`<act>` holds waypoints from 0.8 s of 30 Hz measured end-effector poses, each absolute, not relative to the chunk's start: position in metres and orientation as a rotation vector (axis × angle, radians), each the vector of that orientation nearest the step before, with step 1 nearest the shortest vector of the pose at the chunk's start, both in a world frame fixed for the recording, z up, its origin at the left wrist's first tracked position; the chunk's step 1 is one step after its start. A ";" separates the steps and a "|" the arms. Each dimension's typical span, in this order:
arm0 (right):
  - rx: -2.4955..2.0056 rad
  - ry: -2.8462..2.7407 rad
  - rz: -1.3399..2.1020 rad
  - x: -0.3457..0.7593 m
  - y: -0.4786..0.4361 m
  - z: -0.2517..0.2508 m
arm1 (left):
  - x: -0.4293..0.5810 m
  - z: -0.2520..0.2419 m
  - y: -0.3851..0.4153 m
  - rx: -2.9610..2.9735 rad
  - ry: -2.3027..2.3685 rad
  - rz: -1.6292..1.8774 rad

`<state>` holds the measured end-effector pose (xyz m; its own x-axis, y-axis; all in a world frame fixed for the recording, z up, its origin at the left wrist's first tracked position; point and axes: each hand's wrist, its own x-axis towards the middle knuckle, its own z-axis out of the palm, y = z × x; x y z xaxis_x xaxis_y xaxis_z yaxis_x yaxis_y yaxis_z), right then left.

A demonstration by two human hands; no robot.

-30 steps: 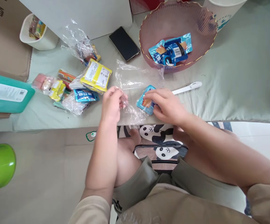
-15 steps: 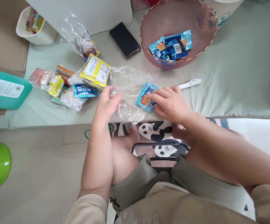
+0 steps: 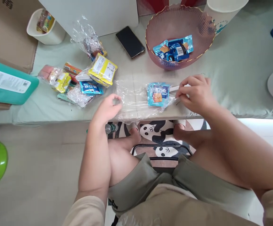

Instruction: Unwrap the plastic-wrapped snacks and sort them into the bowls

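Observation:
A clear plastic bag (image 3: 133, 105) is stretched flat between my two hands at the table's front edge. My left hand (image 3: 106, 108) pinches its left end between thumb and fingers. With thumb and fingertips closed, my right hand (image 3: 197, 94) grips the right end. A light blue snack packet (image 3: 158, 94) lies within the right part of the bag, picture side up; whether it is fully inside I cannot tell. Behind my right fingers lies a white slim tool (image 3: 174, 89), mostly hidden.
Wrapped snacks, including a yellow packet (image 3: 103, 69), are heaped left of my left hand. A black phone (image 3: 130, 42) lies at the back. A pink glass bowl (image 3: 181, 17) holds several blue packets. A white tub (image 3: 53, 34) and a teal container (image 3: 9, 81) stand left.
My right hand has moved right, off the blue packet and onto the bag's right end. The bag is pulled straighter, and the packet has shifted right and turned more upright.

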<state>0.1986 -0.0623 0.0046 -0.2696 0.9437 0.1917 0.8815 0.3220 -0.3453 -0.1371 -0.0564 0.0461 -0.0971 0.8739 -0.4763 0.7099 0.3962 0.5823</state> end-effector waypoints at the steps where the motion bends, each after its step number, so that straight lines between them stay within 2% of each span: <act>1: -1.666 -2.222 0.256 0.204 -0.062 0.005 | -0.139 0.047 -0.057 1.368 1.834 0.211; 6: -1.812 -2.042 0.218 0.209 -0.061 0.012 | -0.148 0.052 -0.061 1.464 1.925 0.142; 8: -1.735 -2.034 0.171 0.196 -0.062 0.016 | -0.145 0.054 -0.064 1.593 2.149 0.315; 10: -1.608 -2.117 0.164 0.178 -0.063 0.017 | -0.136 0.055 -0.067 1.714 2.256 0.636; 13: -1.490 -2.235 0.162 0.154 -0.060 0.012 | -0.110 0.049 -0.068 1.931 1.955 0.947; 16: -1.461 -2.239 0.203 0.144 -0.051 0.005 | -0.085 0.034 -0.057 2.169 1.571 0.749; 21: -1.543 -2.041 0.343 0.158 -0.038 0.002 | -0.065 0.015 -0.031 2.179 1.484 0.636; 24: -1.600 -1.992 0.295 0.161 -0.042 0.006 | -0.060 0.011 -0.026 2.170 1.450 0.644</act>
